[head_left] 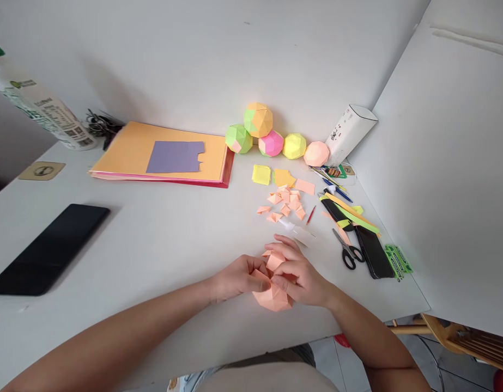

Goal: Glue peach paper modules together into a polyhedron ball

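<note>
A partly built peach paper ball (274, 299) is held between my two hands over the table's near side. My left hand (241, 277) grips its left edge, thumb on the outside and fingers reaching into the opening. From the right, my right hand (302, 277) pinches the rim with thumb and index finger, its other fingers raised. Just beyond my hands lies a white glue bottle (297, 231). Behind it are several small folded peach paper pieces (290, 200). Some fingertips are hidden by the paper.
Finished paper balls (258, 120) are lined up by the wall beside a white box (351, 133). Scissors (349, 250), a phone (374, 253) and pens (337, 190) lie right. A tablet (50, 247) and coloured paper sheets (124, 155) are left, near a bottle (50, 109).
</note>
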Tool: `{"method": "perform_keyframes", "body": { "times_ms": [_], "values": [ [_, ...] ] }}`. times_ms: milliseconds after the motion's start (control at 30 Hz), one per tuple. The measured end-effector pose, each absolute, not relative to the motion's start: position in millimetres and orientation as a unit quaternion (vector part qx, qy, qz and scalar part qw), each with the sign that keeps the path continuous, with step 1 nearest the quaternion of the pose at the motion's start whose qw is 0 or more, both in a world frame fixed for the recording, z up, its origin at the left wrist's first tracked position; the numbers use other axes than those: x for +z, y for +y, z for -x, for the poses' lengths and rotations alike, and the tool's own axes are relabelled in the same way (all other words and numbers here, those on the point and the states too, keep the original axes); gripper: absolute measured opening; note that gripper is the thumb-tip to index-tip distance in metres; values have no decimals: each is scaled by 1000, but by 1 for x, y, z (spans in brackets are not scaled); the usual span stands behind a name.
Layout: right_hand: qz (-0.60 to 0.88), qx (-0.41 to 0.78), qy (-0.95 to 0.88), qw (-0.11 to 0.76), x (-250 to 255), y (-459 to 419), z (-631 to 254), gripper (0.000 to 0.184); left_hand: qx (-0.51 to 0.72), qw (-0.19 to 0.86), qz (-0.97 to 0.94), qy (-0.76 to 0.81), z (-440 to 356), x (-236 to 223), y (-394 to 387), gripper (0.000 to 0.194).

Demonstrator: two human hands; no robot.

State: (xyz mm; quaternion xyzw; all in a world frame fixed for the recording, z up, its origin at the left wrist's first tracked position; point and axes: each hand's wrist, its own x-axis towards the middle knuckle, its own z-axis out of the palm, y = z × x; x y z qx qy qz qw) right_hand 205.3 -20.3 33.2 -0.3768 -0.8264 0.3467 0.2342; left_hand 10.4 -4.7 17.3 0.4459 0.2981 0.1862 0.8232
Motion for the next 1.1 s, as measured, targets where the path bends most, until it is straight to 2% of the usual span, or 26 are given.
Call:
{"method": "perform_keyframes", "body": {
  "times_ms": [567,900,1100],
  "values": [
    [391,364,-813,233,26,-22,-202,16,156,843,-432,281,-4,17,0,12],
    [391,367,-802,262,21,-24,-202,19,171,845,-435,261,-2,13,1,20],
    [398,363,-806,245,20,-25,-202,18,165,848,-437,250,-1,12,2,19]
  ]
}}
